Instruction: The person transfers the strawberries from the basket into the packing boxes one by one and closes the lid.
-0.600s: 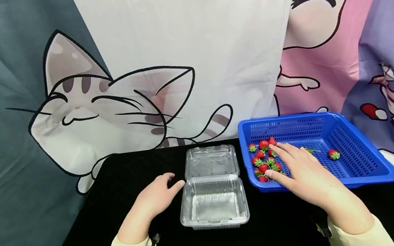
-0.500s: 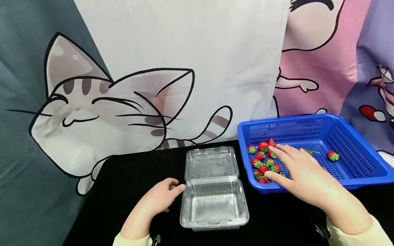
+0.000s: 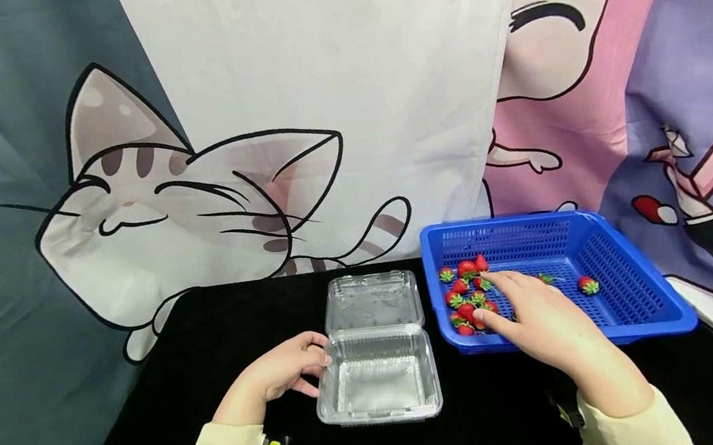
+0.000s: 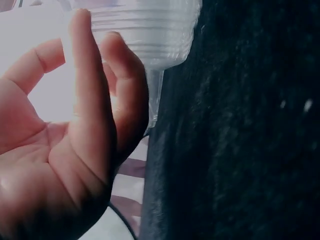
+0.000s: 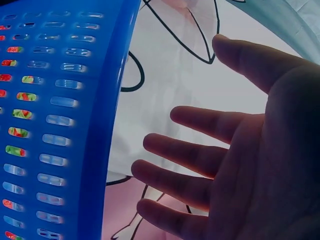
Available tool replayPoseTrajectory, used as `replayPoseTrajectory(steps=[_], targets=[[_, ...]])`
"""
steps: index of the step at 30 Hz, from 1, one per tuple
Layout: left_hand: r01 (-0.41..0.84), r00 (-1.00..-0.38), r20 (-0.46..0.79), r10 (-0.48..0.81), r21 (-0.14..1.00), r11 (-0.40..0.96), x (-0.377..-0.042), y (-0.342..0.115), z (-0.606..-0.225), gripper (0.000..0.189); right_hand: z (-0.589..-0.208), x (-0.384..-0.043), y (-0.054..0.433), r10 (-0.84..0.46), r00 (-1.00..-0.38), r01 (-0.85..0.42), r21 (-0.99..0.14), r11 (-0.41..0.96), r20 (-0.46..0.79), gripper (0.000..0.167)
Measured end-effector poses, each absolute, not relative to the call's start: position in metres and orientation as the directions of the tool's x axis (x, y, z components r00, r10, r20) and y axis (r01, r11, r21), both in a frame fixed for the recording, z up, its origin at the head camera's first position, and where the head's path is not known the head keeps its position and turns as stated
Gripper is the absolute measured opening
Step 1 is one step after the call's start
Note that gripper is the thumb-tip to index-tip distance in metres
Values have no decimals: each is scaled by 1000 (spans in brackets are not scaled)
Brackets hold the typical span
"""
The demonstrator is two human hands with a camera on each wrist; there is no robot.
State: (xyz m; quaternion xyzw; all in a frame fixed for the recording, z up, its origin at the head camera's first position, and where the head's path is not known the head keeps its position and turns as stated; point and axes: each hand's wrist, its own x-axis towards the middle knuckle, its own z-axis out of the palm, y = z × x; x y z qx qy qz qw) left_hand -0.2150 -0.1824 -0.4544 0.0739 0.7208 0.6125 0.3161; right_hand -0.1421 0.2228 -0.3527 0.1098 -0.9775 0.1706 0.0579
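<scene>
Held left hand [image 3: 286, 370] bent-fingered at left side of clear box [image 3: 379, 383], perhaps for steadying, could not tell grip | held right hand [image 3: 545, 318] straight-fingered, empty, by strawberries [image 3: 466, 311], perhaps for choosing

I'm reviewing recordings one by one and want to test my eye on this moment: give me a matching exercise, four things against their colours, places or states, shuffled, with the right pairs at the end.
1. Clear container
2. Strawberries
3. Left hand
4. Right hand

A. Red, with green leaves
B. Fingers spread, above the blue basket
C. Lid folded back, open
D. At the left side of the clear container

Right pairs: 1-C, 2-A, 3-D, 4-B
</scene>
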Motion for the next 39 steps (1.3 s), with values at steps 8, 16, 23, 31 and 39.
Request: replayPoseTrajectory(steps=[8,16,23,31,39], targets=[[-317,-754,-359,551,932,174,-217,-186,-464,34,-356,-141,219,-177,-977,-208,-345,915,119,85],[-307,-728,-335,598,939,153,-222,-184,-465,29,-357,-143,217,-177,-978,-206,-342,917,112,84],[-301,-717,-319,620,944,138,-223,-184,-463,34,-355,-148,215,-184,-978,-206,-344,916,97,80],[-305,-721,-329,610,941,147,-222,-184,-461,35,-332,-159,219,-263,-960,-279,-259,925,97,74],[-305,-722,-326,610,942,144,-220,-185,-464,32,-303,-197,230,-289,-953,-271,-177,946,-87,69]])
